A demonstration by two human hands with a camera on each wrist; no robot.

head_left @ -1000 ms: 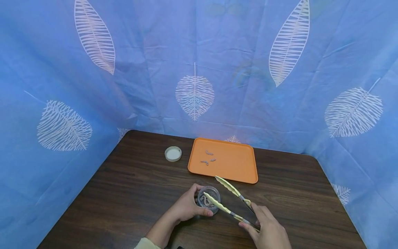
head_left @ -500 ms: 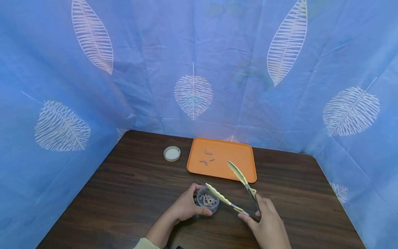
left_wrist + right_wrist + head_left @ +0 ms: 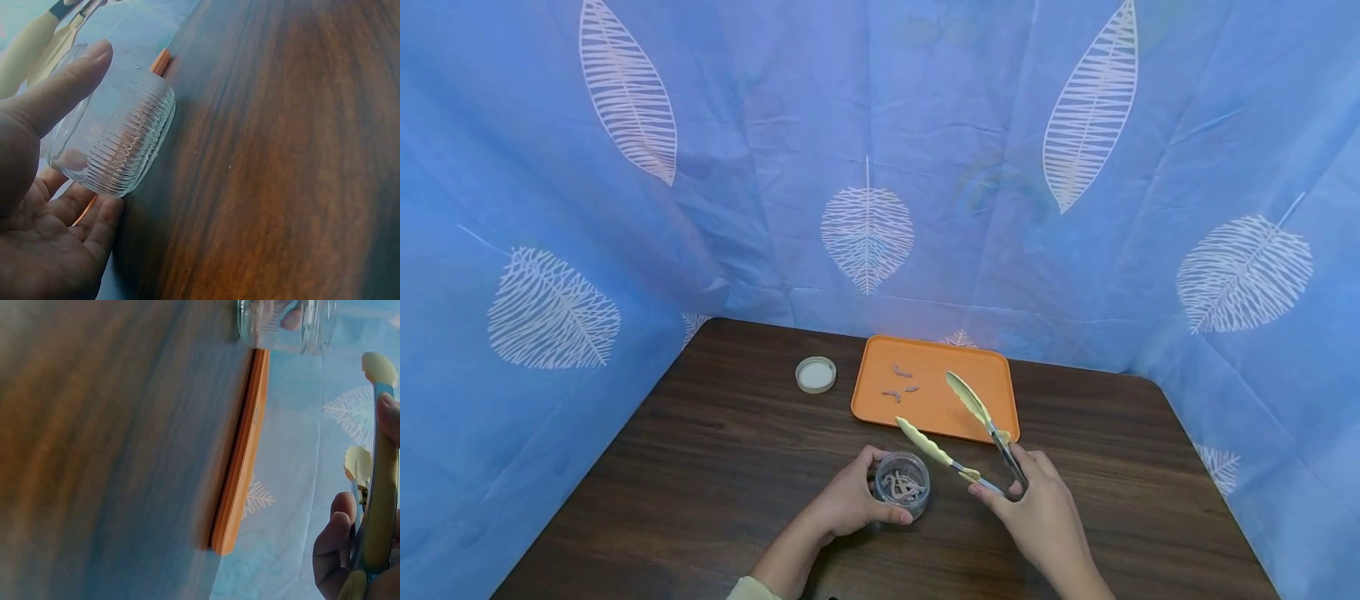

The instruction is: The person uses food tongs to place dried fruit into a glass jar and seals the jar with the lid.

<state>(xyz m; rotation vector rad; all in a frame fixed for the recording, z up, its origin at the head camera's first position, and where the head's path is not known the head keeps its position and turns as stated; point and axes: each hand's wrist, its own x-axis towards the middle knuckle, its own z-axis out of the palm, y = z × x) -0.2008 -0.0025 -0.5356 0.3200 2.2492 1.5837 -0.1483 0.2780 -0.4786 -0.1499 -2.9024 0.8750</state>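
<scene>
My left hand [image 3: 850, 500] grips a small ribbed glass jar [image 3: 903, 484] standing on the dark wooden table [image 3: 715, 467]; several pinkish worm-like pieces lie inside it. In the left wrist view the thumb and fingers curl around the jar [image 3: 115, 150]. My right hand [image 3: 1037, 512] holds pale yellow tongs [image 3: 958, 429] by their hinge end. The tong arms are spread apart and empty, raised above the jar and the near edge of the orange tray [image 3: 977, 417]. Three pinkish pieces [image 3: 901, 382] lie on the tray. The right wrist view shows the jar [image 3: 284, 325], the tray edge [image 3: 240, 456] and the tongs [image 3: 378, 487].
A white round lid [image 3: 816, 374] lies on the table left of the tray. Blue cloth with white leaf prints [image 3: 868, 225] walls in the table at the back and both sides. Bare wood stretches to the left and right of my hands.
My right hand lifted the tongs out of the jar and swung them up and back toward the tray, arms still spread. The left hand and jar stayed in place.
</scene>
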